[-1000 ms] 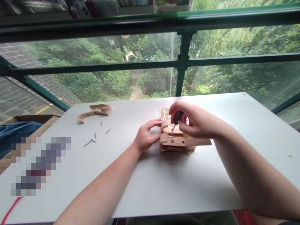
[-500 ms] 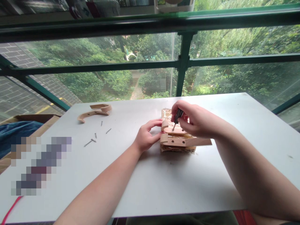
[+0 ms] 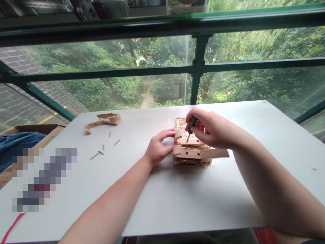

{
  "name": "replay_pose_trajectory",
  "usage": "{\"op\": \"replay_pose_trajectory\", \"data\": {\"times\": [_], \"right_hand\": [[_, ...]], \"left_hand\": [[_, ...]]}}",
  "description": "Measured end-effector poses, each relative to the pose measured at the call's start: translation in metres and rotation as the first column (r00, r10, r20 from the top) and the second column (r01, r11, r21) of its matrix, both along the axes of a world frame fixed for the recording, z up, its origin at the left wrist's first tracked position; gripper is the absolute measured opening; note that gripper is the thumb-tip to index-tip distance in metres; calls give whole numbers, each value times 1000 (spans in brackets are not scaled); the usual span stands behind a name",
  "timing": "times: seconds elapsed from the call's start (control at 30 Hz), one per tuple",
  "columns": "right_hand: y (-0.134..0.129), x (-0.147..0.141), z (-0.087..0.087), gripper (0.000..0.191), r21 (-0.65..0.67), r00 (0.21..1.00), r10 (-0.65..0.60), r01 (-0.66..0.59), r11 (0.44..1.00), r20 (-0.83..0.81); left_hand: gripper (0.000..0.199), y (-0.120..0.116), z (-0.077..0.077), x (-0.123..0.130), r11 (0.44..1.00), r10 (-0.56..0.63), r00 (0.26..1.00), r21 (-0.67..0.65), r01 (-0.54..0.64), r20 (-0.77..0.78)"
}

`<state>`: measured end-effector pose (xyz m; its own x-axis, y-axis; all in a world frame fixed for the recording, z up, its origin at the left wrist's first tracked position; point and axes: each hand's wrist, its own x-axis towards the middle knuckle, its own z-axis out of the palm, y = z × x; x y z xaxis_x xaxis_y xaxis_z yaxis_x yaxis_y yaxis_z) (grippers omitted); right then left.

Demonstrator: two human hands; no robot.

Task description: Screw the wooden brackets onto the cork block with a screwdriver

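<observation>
My right hand (image 3: 204, 127) is closed around the dark handle of a screwdriver (image 3: 193, 122). The screwdriver is tilted, its tip at a hole in the farther curved wooden hook (image 3: 191, 142). That hook lies across a board-like block wrapped in clear film (image 3: 180, 124), and my hand hides its right end. Nearer to me, a second wooden hook (image 3: 210, 154) lies across the same block, with two dark screw holes showing. My left hand (image 3: 158, 147) grips the left, curled end of the farther hook between thumb and fingers, against the block's side.
Several loose screws (image 3: 101, 152) lie on the white table (image 3: 152, 210) to the left. Behind them are more curved wooden hooks (image 3: 103, 122). A cardboard box (image 3: 52, 130) with blue cloth stands past the left edge. A green railing (image 3: 162, 25) with glass runs behind the table.
Almost nothing differs. The whole view has shifted very slightly, while both hands, the screwdriver and the hooks keep their places relative to one another.
</observation>
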<state>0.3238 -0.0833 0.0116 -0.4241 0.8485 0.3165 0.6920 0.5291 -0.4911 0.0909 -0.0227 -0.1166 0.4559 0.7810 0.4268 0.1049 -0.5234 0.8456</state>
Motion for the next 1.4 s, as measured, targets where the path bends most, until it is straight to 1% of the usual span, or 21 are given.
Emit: {"op": "replay_pose_trajectory", "data": {"times": [0.13,0.57,0.97,1.1,1.4], "right_hand": [[0,0,0,14,19,999,-33,33,999,11],[3,0,-1,12,34,995,-99,97,995,35],[4,-2,-2,13,55,996,-94,93,994,5],[4,-4,-2,11,36,996,-82,84,996,-31],[6,-4,-3,18,-25,986,-146,144,989,-83]], "left_hand": [[40,0,0,0,1000,8,1000,-1,-8,0],[41,0,-2,0,1000,5,1000,-6,-4,22],[39,-2,1,1,1000,15,1000,-3,-15,3],[40,-2,1,1,1000,18,1000,-11,-18,7],[39,-1,0,1,1000,7,1000,-13,-7,9]]}}
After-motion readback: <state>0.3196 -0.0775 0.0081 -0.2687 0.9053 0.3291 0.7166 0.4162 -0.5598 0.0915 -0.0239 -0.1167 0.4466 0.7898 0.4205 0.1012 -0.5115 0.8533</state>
